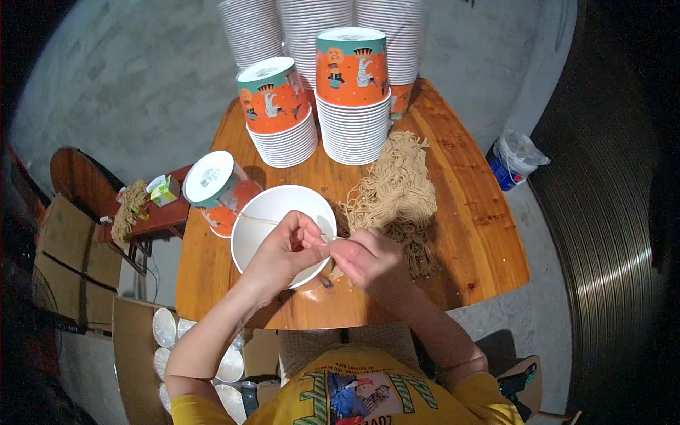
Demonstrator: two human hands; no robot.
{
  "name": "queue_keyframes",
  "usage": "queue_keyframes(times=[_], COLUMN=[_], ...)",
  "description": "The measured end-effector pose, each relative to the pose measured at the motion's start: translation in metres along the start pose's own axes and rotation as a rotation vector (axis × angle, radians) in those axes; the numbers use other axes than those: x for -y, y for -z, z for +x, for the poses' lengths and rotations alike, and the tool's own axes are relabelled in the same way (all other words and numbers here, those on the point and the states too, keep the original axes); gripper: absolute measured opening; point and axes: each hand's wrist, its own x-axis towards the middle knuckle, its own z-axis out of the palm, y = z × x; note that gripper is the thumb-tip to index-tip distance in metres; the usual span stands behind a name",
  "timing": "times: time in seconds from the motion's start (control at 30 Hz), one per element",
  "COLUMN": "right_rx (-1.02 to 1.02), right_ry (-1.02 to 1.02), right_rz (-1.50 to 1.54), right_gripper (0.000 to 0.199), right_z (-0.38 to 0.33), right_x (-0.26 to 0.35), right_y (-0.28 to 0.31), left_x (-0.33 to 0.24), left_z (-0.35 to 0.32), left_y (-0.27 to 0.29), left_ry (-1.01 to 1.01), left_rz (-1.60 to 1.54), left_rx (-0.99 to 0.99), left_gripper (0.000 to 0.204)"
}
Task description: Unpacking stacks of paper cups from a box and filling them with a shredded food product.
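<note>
My left hand (pixel 289 249) and my right hand (pixel 367 258) meet above the front right of a white paper tub (pixel 319 205), which stands mouth up on the table. Both sets of fingers are pinched together on a thin pale cord (pixel 259 220). From my left fingers the cord runs left across the tub's mouth to its far left rim; how it is fastened there is too small to tell. Just beyond my right hand lies a loose tan bundle of cords (pixel 400 180). Left of the open tub, another printed orange-and-green tub (pixel 212 177) stands upside down.
Nested upside-down tubs stand in stacks (pixel 354 127) at the back of the wooden table (pixel 482 234), with taller white stacks (pixel 315 35) behind. A cardboard box (pixel 134 354) of tubs is at the lower left. A bucket (pixel 513 159) stands on the right.
</note>
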Motion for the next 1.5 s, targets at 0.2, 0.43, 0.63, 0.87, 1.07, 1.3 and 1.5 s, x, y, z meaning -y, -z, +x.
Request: queue_keyframes(times=[0.2,0.43,0.63,0.87,1.07,1.3,1.5], right_rx=[0.008,-0.016,0.031,0.094,0.094,0.11,0.07], right_ry=[-0.063,-0.442,-0.646,-0.808,-0.649,-0.559,-0.412], right_rz=[0.053,0.424,0.622,0.673,0.536,0.458,0.427], right_gripper=[0.023,0.011,0.007,0.005,0.007,0.008,0.011], right_z=[0.005,-0.006,-0.012,-0.02,-0.027,-0.026,-0.029], right_x=[0.0,0.012,0.016,0.028,0.028,0.032,0.038], right_y=[-0.001,-0.013,-0.01,-0.012,-0.017,-0.019,-0.031], left_x=[0.004,0.003,0.004,0.004,0.004,0.007,0.004], left_z=[0.001,-0.003,-0.005,-0.006,-0.005,-0.004,-0.009], left_y=[-0.001,-0.004,-0.005,-0.005,-0.005,-0.001,0.003], left_ry=[-0.028,-0.14,-0.182,-0.452,-0.472,-0.476,-0.536], left_rz=[0.057,0.309,0.494,0.806,0.812,0.829,0.941], left_rx=[0.005,0.051,0.006,-0.042,-0.064,-0.096,-0.093], left_gripper=[0.021,0.023,0.015,0.01,0.009,0.008,0.007])
